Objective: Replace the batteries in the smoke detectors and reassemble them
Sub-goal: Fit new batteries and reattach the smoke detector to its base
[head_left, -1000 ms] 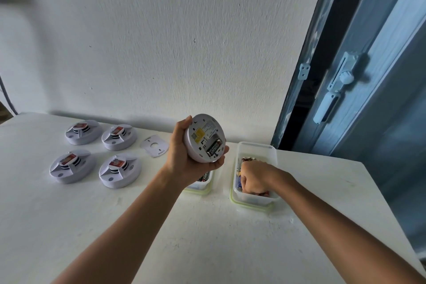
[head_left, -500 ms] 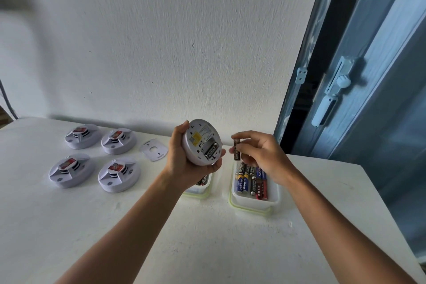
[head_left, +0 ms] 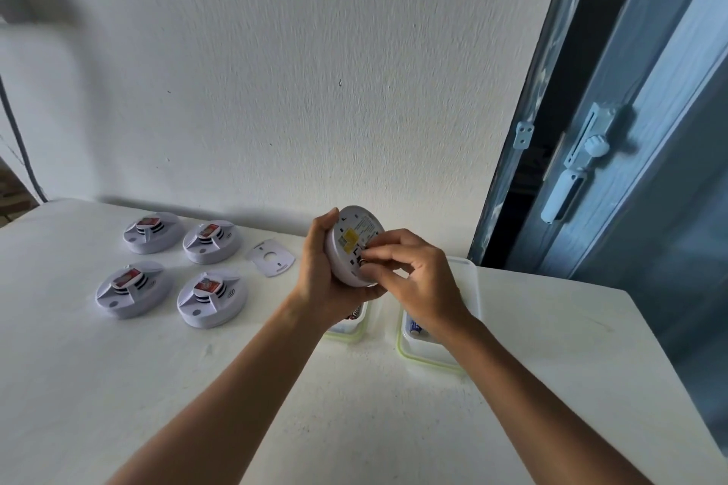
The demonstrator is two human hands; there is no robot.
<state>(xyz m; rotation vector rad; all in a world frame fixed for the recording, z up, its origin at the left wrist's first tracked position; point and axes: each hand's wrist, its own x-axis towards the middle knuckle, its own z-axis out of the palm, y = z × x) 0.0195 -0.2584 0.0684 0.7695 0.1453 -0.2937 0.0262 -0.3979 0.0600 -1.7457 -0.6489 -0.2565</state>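
Observation:
My left hand [head_left: 321,272] grips a round white smoke detector [head_left: 350,238] above the table, its back with a yellow label turned towards me. My right hand [head_left: 413,274] pinches a battery [head_left: 363,259] and holds it against the detector's battery slot; my fingers hide most of the battery. Below my hands stand two clear plastic boxes: the right box [head_left: 441,350] with batteries in it, the left box [head_left: 350,327] mostly hidden by my left wrist.
Several white smoke detectors [head_left: 210,297] with red tags lie face up at the table's left. A white mounting plate [head_left: 272,257] lies beside them. The white wall is close behind. A blue door with a latch [head_left: 571,169] stands at the right.
My right hand lifted a battery out of the right box and carried it left to the back of the detector. My left hand kept hold of the detector.

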